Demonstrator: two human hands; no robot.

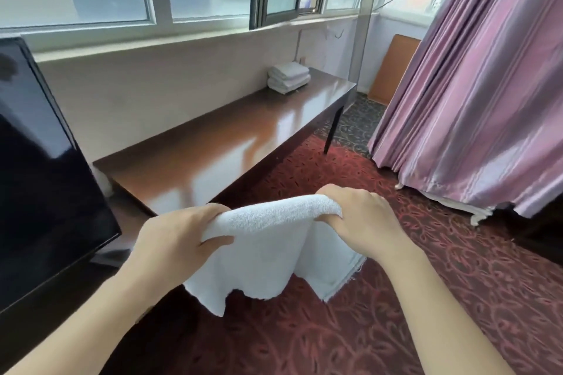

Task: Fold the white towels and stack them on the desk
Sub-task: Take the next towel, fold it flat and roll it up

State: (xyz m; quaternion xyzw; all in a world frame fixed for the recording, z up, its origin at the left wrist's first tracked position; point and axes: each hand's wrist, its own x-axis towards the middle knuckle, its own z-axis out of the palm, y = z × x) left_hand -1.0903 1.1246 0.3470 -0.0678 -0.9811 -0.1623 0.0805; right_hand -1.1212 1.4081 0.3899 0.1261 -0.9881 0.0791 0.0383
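Note:
A white towel (268,253) hangs in the air in front of me, over the carpet by the near end of the desk. My left hand (179,237) grips its upper left edge and my right hand (362,222) grips its upper right edge, so the cloth droops in folds between and below them. A long glossy brown desk (231,137) runs along the wall under the windows. At its far end sits a stack of folded white towels (288,77).
A dark flat screen (39,179) stands at the left, close to my left arm. Pink curtains (475,94) hang at the right. Red patterned carpet (441,283) covers the floor. An orange board (393,67) leans in the far corner.

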